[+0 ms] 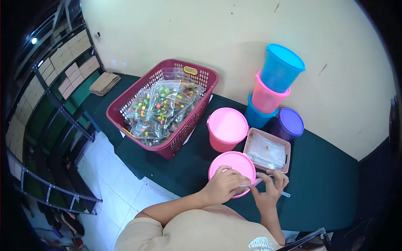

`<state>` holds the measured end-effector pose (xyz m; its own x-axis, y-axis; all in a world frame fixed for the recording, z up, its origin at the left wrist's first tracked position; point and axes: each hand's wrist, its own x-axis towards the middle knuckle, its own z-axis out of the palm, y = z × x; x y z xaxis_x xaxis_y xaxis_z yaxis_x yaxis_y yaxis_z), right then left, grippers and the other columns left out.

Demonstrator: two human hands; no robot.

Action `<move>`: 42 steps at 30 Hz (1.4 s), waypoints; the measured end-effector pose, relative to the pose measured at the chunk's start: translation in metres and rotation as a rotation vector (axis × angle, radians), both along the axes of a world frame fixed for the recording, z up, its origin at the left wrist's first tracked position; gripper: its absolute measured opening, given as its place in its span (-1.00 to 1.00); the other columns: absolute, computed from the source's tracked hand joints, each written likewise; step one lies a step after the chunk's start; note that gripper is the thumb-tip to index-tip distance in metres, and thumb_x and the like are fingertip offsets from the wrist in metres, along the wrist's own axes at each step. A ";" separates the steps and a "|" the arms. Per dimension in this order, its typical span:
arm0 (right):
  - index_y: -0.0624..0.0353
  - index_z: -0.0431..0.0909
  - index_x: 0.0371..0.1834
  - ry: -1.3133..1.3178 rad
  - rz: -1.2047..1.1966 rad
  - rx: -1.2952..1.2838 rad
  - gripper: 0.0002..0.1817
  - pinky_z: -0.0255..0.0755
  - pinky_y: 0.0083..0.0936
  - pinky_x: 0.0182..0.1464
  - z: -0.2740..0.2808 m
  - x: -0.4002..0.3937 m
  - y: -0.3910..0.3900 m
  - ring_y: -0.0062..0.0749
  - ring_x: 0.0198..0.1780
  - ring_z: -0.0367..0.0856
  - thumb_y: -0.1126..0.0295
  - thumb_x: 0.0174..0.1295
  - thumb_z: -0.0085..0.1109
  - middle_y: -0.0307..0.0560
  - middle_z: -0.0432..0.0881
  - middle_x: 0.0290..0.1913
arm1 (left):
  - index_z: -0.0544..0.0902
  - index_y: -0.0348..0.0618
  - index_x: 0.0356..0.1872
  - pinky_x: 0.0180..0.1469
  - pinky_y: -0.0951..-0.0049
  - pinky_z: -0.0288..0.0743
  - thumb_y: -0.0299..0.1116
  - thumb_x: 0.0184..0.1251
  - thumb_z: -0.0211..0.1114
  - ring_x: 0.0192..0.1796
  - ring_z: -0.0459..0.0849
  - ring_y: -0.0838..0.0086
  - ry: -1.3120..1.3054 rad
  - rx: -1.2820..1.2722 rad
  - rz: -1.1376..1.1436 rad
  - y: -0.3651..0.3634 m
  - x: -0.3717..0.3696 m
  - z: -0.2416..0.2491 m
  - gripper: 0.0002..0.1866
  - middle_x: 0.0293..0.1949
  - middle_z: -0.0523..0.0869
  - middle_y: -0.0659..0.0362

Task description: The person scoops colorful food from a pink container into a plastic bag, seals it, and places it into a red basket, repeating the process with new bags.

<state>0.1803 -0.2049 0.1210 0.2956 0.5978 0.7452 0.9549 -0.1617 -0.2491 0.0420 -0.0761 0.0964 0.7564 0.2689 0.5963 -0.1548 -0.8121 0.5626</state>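
The small clear bag (255,182) is pinched between both hands, right over the near edge of the pink tub (231,165) at the front of the table. Left hand (225,185) has its fingers curled down narrow onto the tub's rim and the bag's end; right hand (272,187) has thumb and fingers closed on the bag's other end, just right of the tub. Can't tell what's inside the bag, too small.

Working out from that pink tub: a shallow pink tray (268,153) of clear bags sits just right and behind it, a lidded pink tub (227,127) is right behind it, and a stack of blue and pink tubs (272,85) plus a purple tub (289,124) stand further back by the wall. The red basket (163,104) full of candy bags is off to the back-left, all on the green table (318,184).
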 end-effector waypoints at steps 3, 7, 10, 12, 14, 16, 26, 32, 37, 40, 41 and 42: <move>-0.08 0.61 -0.46 -0.012 0.129 -0.099 -0.71 0.08 -0.22 0.03 0.007 0.006 -0.003 -0.35 -0.17 0.44 0.27 -0.29 0.52 -0.37 0.57 -0.22 | 0.65 -0.01 -0.08 0.10 0.18 0.28 -0.41 0.04 0.32 -0.06 0.61 0.42 0.025 0.063 0.003 -0.004 0.001 0.000 -0.66 -0.11 0.70 0.28; 0.00 0.61 -0.49 0.055 0.252 -0.238 -0.72 0.09 -0.22 0.10 0.017 0.006 -0.006 -0.37 -0.16 0.46 0.42 -0.33 0.49 -0.41 0.64 -0.41 | 0.66 -0.03 -0.22 0.02 0.24 0.30 -0.39 -0.03 0.36 -0.17 0.61 0.43 -0.032 0.133 0.060 -0.006 0.000 0.001 -0.74 -0.26 0.71 0.31; 0.03 0.57 -0.53 0.046 0.257 -0.290 -0.76 0.10 -0.20 0.10 0.023 0.008 -0.020 -0.35 -0.18 0.46 0.44 -0.28 0.47 -0.38 0.64 -0.39 | 0.67 -0.05 -0.28 -0.02 0.26 0.32 -0.40 -0.06 0.37 -0.24 0.62 0.43 -0.087 0.142 0.086 -0.010 -0.005 0.011 -0.77 -0.34 0.71 0.30; 0.04 0.56 -0.54 0.049 0.263 -0.308 -0.77 0.10 -0.19 0.10 0.026 0.011 -0.028 -0.33 -0.19 0.46 0.45 -0.25 0.46 -0.37 0.65 -0.39 | 0.67 -0.05 -0.31 -0.03 0.27 0.34 -0.40 -0.08 0.37 -0.28 0.62 0.43 -0.096 0.123 0.087 -0.011 -0.010 0.016 -0.78 -0.37 0.70 0.29; 0.07 0.55 -0.54 0.054 0.231 -0.317 -0.79 0.11 -0.18 0.10 0.028 0.020 -0.034 -0.32 -0.19 0.46 0.46 -0.21 0.44 -0.34 0.65 -0.39 | 0.67 -0.06 -0.32 -0.09 0.30 0.36 -0.44 -0.11 0.35 -0.32 0.62 0.42 -0.100 0.070 0.105 -0.012 -0.012 0.018 -0.77 -0.36 0.70 0.27; 0.10 0.54 -0.52 0.046 0.249 -0.313 -0.79 0.11 -0.15 0.12 0.028 0.026 -0.037 -0.31 -0.21 0.45 0.49 -0.20 0.42 -0.32 0.64 -0.40 | 0.67 -0.09 -0.32 -0.10 0.30 0.40 -0.45 -0.03 0.32 -0.32 0.63 0.38 -0.096 0.038 0.104 -0.013 -0.013 0.017 -0.81 -0.36 0.70 0.24; 0.24 0.12 0.35 1.331 0.835 -0.135 0.10 0.26 -0.30 0.29 -0.053 0.019 -0.001 -0.31 0.21 0.41 0.12 -0.24 0.64 -0.01 0.41 0.22 | 0.53 -0.27 -0.01 0.01 0.45 0.53 -0.24 0.53 -0.01 -0.08 0.65 0.49 -0.365 -1.225 0.091 0.017 -0.018 0.012 -0.69 -0.10 0.68 0.09; 0.36 0.41 0.15 1.537 0.623 -0.352 -0.41 0.47 -0.49 0.00 -0.067 0.019 0.017 -0.48 -0.08 0.57 0.55 -0.01 0.38 -0.12 0.58 -0.07 | 0.17 -0.10 0.34 0.20 0.28 0.43 -0.15 0.54 -0.07 0.21 0.54 0.30 -0.427 -1.247 0.072 0.029 -0.029 0.013 -0.53 0.29 0.43 -0.01; 0.11 0.41 0.14 1.814 0.357 0.887 -0.65 0.51 -0.79 -0.48 -0.067 0.072 0.053 -0.57 -0.16 0.64 0.25 0.36 0.10 -0.15 0.61 -0.03 | -0.06 0.03 0.42 0.34 0.13 0.21 -0.03 0.53 -0.10 0.29 0.47 0.20 -0.268 -1.209 0.169 0.063 -0.076 0.010 -0.41 0.39 0.29 -0.02; 0.13 0.40 0.19 1.919 0.524 0.471 -0.63 0.47 -0.82 -0.51 -0.073 0.011 0.079 -0.59 -0.19 0.64 0.25 0.37 0.08 -0.14 0.61 -0.03 | -0.05 0.03 0.41 0.30 0.19 0.25 0.00 0.52 -0.10 0.27 0.50 0.21 -0.195 -1.214 0.131 0.092 -0.113 0.016 -0.40 0.37 0.32 -0.02; 0.19 0.38 0.21 1.900 0.632 0.618 -0.61 0.42 -0.84 -0.53 -0.047 -0.023 0.100 -0.58 -0.23 0.62 0.25 0.39 0.05 -0.13 0.61 -0.05 | -0.04 0.03 0.41 0.28 0.20 0.27 0.01 0.52 -0.10 0.26 0.51 0.21 -0.196 -1.200 0.098 0.104 -0.126 0.018 -0.40 0.35 0.34 -0.02; 0.19 0.38 0.21 1.895 0.620 0.633 -0.61 0.42 -0.84 -0.53 -0.046 -0.021 0.118 -0.58 -0.23 0.62 0.25 0.39 0.05 -0.13 0.61 -0.05 | -0.04 0.03 0.41 0.26 0.20 0.29 0.02 0.52 -0.11 0.24 0.52 0.21 -0.195 -1.185 0.061 0.116 -0.139 0.021 -0.40 0.34 0.35 -0.02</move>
<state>0.1589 -0.0867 0.0746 0.6708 0.7385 -0.0683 -0.5987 0.4847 -0.6377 -0.0970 0.0401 0.1173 0.6475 0.7599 0.0573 -0.2998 0.1848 0.9359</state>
